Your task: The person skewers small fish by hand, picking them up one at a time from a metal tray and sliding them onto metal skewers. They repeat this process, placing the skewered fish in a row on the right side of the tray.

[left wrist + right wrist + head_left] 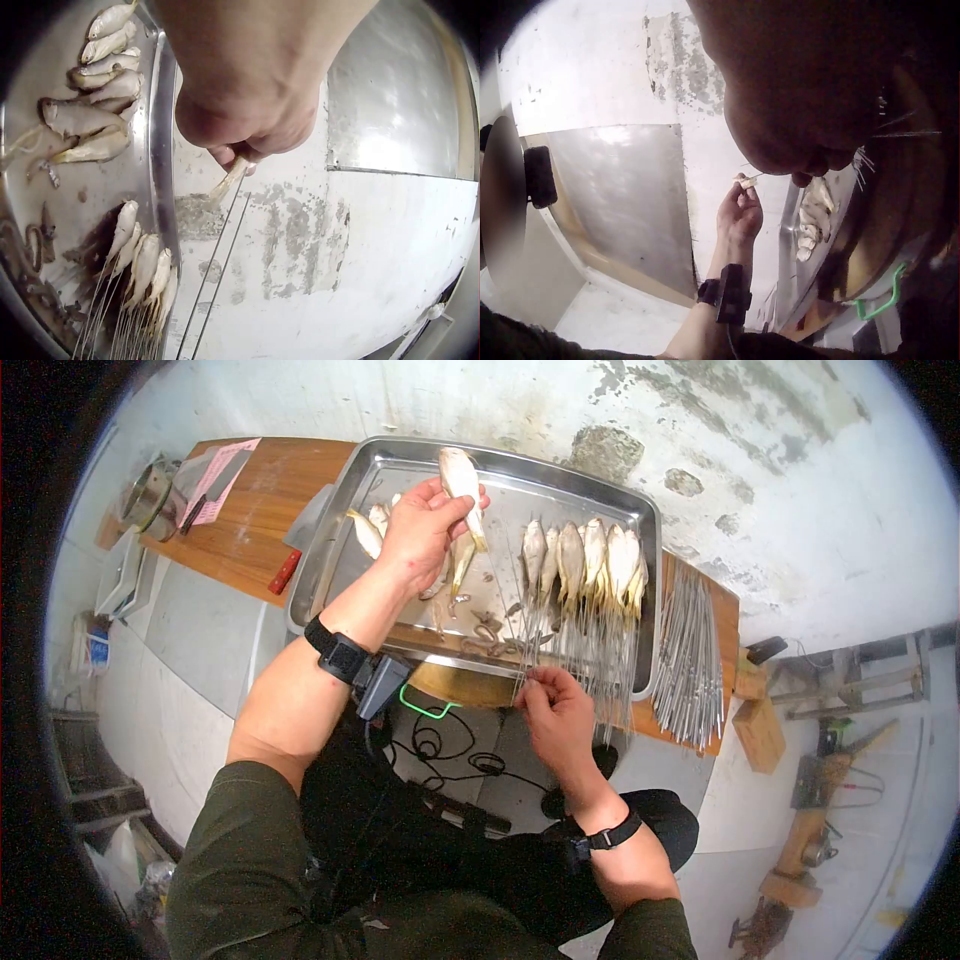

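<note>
My left hand (418, 535) holds a small pale fish (460, 478) up over the metal tray (510, 482), its yellowish tail hanging down. In the left wrist view, two thin metal skewers (221, 277) run from the tail end of this fish. By the tray's near edge, my right hand (560, 720) pinches thin skewers between thumb and fingers, low down on them. Fish on skewers (596, 555) lie in a row on the tray's right side, skewers pointing toward me. Several loose fish (366, 534) lie at the left, partly hidden behind my left arm.
Dark scraps (487, 630) lie in the tray's near part. To its right is a heap of bare metal skewers (690, 655) on the wooden table (285, 470). A red handle (285, 572), a knife (200, 505) and a pot (150, 495) are at the left. A stained wall stands behind.
</note>
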Motion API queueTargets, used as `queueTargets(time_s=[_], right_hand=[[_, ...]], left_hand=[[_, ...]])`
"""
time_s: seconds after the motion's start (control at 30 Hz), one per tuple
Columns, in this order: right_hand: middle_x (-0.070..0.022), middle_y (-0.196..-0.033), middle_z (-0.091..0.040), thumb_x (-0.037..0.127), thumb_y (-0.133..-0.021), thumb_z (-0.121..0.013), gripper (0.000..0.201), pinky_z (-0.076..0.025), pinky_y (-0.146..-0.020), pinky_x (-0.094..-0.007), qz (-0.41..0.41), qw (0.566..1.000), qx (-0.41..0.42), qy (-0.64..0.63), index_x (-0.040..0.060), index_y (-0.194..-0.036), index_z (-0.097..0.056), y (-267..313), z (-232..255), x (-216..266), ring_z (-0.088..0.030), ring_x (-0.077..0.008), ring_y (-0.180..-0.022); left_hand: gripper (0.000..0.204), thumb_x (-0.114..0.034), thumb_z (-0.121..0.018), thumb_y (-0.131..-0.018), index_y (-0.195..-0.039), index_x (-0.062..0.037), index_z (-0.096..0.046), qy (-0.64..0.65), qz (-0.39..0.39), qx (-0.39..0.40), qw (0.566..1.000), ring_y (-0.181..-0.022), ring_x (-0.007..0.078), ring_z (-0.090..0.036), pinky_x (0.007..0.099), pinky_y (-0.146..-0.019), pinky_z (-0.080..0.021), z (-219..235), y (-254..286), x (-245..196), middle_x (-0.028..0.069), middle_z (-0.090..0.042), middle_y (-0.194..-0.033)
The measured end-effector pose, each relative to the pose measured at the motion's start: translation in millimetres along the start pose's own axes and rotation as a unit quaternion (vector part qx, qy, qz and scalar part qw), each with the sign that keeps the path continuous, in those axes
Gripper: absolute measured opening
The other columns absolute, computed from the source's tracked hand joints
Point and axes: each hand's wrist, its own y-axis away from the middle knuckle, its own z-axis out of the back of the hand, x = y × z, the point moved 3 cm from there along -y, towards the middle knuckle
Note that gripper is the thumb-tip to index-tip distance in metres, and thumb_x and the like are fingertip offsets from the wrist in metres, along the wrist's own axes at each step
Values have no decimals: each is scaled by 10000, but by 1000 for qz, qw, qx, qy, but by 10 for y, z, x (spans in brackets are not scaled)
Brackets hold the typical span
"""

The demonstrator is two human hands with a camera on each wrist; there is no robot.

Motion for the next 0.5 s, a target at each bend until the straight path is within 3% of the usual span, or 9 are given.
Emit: queueTargets(time_s=[0.2,0.27,0.5], right_hand=[[-73,-782,-657,99,-899,-569,163,-495,-668,-262,1,1000,-7,19,-20,-1007,-598,-20,-38,-33,-619,-123,-715],[-8,-723,-605,76,-922,-537,121,-379,-509,-192,72,996,-25,38,-5,-1006,-570,-49,-56,-79,-484,-44,-574],[-7,-731,-605,89,-925,-541,138,-394,-522,-200,50,997,-23,52,-5,-1024,-564,-109,-76,-168,-498,-46,-593]], left_hand=[[216,13,-568,-873,-1085,36,-533,50,34,-1,998,-992,186,-626,259,-853,-514,12,-9,53,116,-635,-1043],[207,12,-565,-875,-1078,37,-533,57,40,4,998,-992,185,-623,260,-856,-514,27,-15,53,117,-631,-1044],[186,8,-563,-877,-1059,42,-540,65,64,21,996,-972,183,-624,265,-859,-520,23,8,80,116,-624,-1036]])
